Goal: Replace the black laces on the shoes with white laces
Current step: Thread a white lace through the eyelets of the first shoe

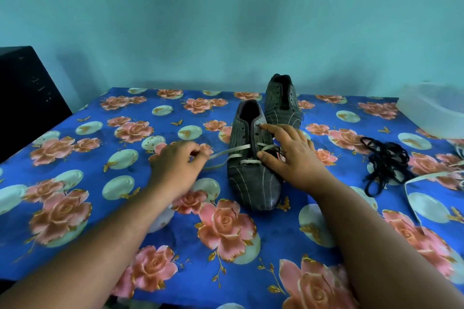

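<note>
White lace (241,150) crosses only the near shoe's (253,173) lowest eyelets, left hand (175,165) pinching its end, right hand (291,155) spread steadying the shoe; the far shoe (282,103) lies unlaced.

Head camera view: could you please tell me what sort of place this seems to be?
Probably a room at home: a table under a flowered cloth, set against a plain painted wall, with a plastic tub.

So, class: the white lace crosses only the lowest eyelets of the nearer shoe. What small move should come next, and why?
Probably draw the white lace taut leftward with the left hand, which pinches its free end, while the right hand steadies the nearer shoe; the upper eyelets remain empty.
</note>
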Demonstrator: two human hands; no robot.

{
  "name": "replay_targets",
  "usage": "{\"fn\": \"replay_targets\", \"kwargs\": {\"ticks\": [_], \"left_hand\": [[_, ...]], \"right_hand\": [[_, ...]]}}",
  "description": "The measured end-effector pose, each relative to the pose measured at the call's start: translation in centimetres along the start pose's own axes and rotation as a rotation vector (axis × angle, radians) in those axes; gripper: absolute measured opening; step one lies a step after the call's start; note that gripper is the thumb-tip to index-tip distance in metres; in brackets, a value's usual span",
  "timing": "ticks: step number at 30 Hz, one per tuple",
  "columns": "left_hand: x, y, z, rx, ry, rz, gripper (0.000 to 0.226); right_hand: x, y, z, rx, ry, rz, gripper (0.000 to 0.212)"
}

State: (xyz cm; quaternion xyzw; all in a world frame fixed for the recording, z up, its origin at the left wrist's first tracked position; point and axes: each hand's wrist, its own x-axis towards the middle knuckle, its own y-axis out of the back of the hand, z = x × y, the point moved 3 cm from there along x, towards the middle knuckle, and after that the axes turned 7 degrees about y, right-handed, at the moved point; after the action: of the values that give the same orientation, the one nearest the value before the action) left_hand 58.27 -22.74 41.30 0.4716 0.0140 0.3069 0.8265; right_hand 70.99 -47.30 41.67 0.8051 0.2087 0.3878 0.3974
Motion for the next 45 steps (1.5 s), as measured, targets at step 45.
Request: {"fn": "replay_targets", "kwargs": {"ticks": [45], "left_hand": [[-0.5, 0.4, 1.8, -0.128, -0.109, -0.106, 0.061]], "right_hand": [[-0.1, 0.1, -0.2, 0.019, -0.015, -0.029, 0.066]]}}
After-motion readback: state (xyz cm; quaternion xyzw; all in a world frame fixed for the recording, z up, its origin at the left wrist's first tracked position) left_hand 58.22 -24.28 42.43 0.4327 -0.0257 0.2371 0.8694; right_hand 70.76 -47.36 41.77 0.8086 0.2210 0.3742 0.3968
